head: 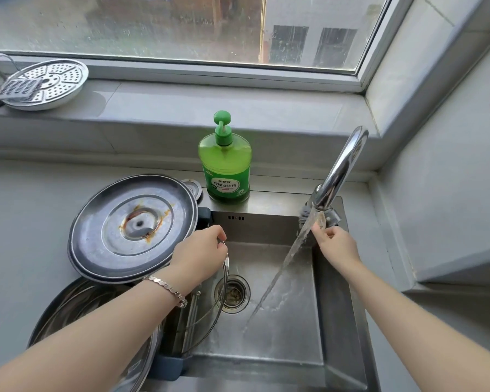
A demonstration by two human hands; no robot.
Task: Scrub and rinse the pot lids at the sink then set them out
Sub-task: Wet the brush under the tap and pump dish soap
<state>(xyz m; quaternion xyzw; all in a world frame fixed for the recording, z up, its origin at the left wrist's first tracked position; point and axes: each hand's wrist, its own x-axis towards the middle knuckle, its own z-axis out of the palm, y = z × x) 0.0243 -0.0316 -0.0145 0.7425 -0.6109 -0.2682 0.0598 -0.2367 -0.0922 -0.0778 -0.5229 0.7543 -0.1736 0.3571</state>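
Rinsing looks like the step in hand. The left hand (198, 256) has its fingers curled over the top rim of the glass lid (208, 318), which stands on edge at the left side of the sink (289, 340), beside the drain (232, 292). The right hand (337, 244) pinches the nozzle (330, 215) of the tap (343, 165) between thumb and fingertips. The stream (280, 273) slants down to the sink floor right of the drain and misses the lid.

To do this well, I judge, swing the nozzle leftwards or carry the lid rightwards until water strikes the glass. Then turn the lid by its rim so both faces and the edge get wet. Hold firmly, because wet glass slips and the steel walls are hard.

A steel lid (133, 224), stained brown round its centre, lies underside up on the surface just left of the sink. It overlaps what looks like a second lid (96, 306) beneath the left forearm. Both probably need scrubbing. Soap (227, 165) stands behind the sink.
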